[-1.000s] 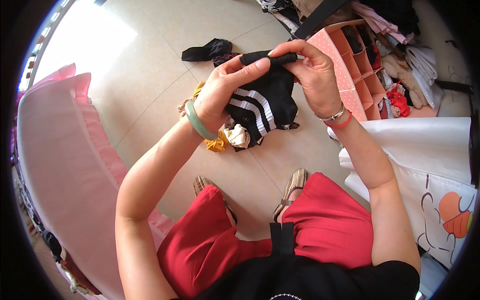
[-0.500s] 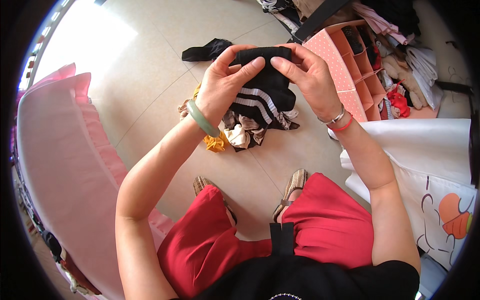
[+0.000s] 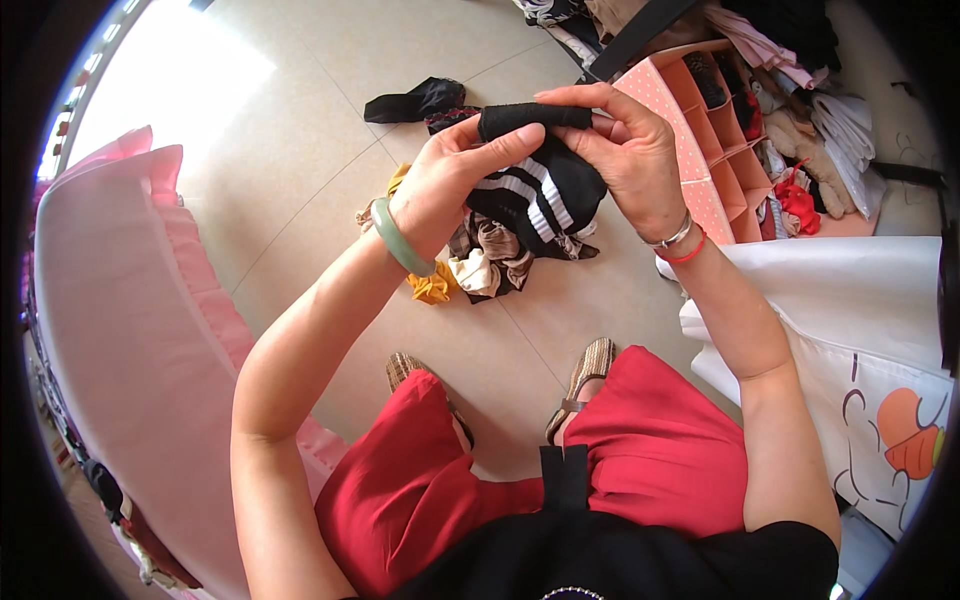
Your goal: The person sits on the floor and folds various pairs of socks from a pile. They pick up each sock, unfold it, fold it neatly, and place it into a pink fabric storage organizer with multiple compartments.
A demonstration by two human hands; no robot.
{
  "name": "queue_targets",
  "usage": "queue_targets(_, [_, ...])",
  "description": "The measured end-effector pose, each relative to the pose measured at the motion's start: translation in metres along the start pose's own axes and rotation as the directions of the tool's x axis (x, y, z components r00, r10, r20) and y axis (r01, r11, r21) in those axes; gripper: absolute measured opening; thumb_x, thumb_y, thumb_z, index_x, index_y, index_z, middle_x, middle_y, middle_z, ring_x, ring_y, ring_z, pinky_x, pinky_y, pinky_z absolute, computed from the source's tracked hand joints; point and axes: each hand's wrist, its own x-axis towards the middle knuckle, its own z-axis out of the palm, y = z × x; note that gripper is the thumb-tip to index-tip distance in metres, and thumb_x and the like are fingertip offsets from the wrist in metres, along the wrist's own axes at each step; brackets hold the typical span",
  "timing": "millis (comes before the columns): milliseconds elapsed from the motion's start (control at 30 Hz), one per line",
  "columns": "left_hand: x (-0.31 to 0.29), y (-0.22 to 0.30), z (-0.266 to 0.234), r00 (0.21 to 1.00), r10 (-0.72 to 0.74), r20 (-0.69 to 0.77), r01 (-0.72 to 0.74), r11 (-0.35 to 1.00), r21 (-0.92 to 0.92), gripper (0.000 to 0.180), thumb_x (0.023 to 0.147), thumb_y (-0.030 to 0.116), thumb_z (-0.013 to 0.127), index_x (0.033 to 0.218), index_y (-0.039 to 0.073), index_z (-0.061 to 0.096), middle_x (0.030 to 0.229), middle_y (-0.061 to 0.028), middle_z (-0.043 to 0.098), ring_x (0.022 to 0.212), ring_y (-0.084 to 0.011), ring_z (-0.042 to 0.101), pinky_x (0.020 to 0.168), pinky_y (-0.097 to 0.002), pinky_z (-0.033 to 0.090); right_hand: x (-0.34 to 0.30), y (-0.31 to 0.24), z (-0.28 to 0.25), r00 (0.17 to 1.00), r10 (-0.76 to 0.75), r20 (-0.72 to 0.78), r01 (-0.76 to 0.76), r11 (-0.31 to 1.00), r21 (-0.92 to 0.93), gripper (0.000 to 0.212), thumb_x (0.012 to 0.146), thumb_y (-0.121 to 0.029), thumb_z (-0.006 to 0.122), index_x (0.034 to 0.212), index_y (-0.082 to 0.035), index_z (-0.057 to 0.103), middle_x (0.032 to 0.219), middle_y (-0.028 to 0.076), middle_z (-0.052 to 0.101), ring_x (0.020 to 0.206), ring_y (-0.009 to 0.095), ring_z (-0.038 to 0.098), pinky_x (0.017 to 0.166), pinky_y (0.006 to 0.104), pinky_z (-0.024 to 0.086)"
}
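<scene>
Black socks with white stripes (image 3: 578, 190) hang between my hands, their upper end rolled or folded into a thick black band. My left hand (image 3: 445, 175) grips the band's left end, thumb lying along its near side. My right hand (image 3: 637, 155) pinches its right end, forefinger stretched over the top and the other fingers bent behind. Below the socks, a small heap of crumpled cloth lies on the floor, with a yellow piece (image 3: 432, 287) and a cream piece (image 3: 474, 272). A black sock (image 3: 400, 104) lies flat beyond my left hand.
A pink dotted organizer box (image 3: 690, 150) with compartments stands at the far right, clothes heaped around it. White fabric with a carrot print (image 3: 905, 430) spreads at the right. A pink ruffled cover (image 3: 130, 330) fills the left side. My sandalled feet are on the tiled floor.
My right hand has shifted slightly up and right, its forefinger now over the band. The socks have twisted and swung right, showing more stripes.
</scene>
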Motion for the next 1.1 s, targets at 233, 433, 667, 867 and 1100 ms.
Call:
queue_targets(233, [-0.001, 0.0, -0.002, 0.998, 0.054, 0.015, -0.055, 0.997, 0.051, 0.033, 0.09, 0.02, 0.065, 0.119, 0.007, 0.056, 0.101, -0.0011, 0.064, 0.09, -0.0088, 0.063, 0.078, -0.0234, 0.051, 0.001, 0.002, -0.004, 0.999, -0.035, 0.042, 0.035, 0.999, -0.022, 0.024, 0.086, 0.011, 0.053, 0.103, -0.001, 0.066, 0.102, 0.006, 0.067, 0.093, 0.009, 0.063, 0.085, 0.0213, 0.052])
queue_targets(433, [0.003, -0.002, -0.006, 0.993, 0.109, 0.038, -0.11, 0.993, 0.034, 0.036, 0.085, 0.011, 0.072, 0.118, 0.008, 0.058, 0.094, -0.0041, 0.067, 0.082, -0.0093, 0.066, 0.069, -0.0217, 0.055, 0.0, 0.003, -0.008, 0.998, 0.0, 0.056, 0.004, 0.997, -0.073, 0.024, 0.089, 0.006, 0.048, 0.105, -0.001, 0.064, 0.102, 0.006, 0.067, 0.092, 0.009, 0.063, 0.084, 0.0227, 0.052])
queue_targets(667, [0.012, -0.011, -0.013, 0.951, 0.304, 0.053, -0.308, 0.934, 0.179, 0.035, 0.085, 0.003, 0.069, 0.118, 0.007, 0.057, 0.095, -0.0063, 0.068, 0.086, -0.0096, 0.065, 0.072, -0.0228, 0.056, 0.001, -0.002, -0.011, 0.941, 0.333, 0.055, -0.337, 0.924, 0.18, 0.037, 0.093, -0.028, 0.059, 0.118, 0.0, 0.057, 0.096, 0.005, 0.065, 0.081, 0.009, 0.064, 0.066, 0.0233, 0.056])
queue_targets(867, [0.013, -0.014, -0.009, 0.925, 0.378, 0.041, -0.374, 0.888, 0.266, 0.034, 0.085, 0.0, 0.067, 0.118, 0.006, 0.057, 0.1, -0.0067, 0.066, 0.089, -0.0121, 0.065, 0.073, -0.0251, 0.058, 0.0, 0.0, -0.005, 0.977, 0.214, 0.013, -0.214, 0.975, 0.06, 0.029, 0.088, -0.011, 0.067, 0.116, -0.005, 0.061, 0.092, 0.002, 0.065, 0.078, 0.007, 0.064, 0.059, 0.0189, 0.054])
queue_targets(1100, [0.005, -0.001, -0.006, 0.999, 0.001, 0.046, -0.005, 0.996, 0.087, 0.031, 0.088, 0.003, 0.064, 0.118, -0.001, 0.055, 0.105, -0.0093, 0.063, 0.093, -0.0188, 0.066, 0.081, -0.0377, 0.061, -0.002, 0.005, -0.007, 0.998, 0.055, 0.003, -0.055, 0.998, 0.0, 0.021, 0.088, 0.002, 0.061, 0.107, -0.006, 0.066, 0.095, 0.001, 0.065, 0.083, 0.006, 0.063, 0.068, 0.0187, 0.053])
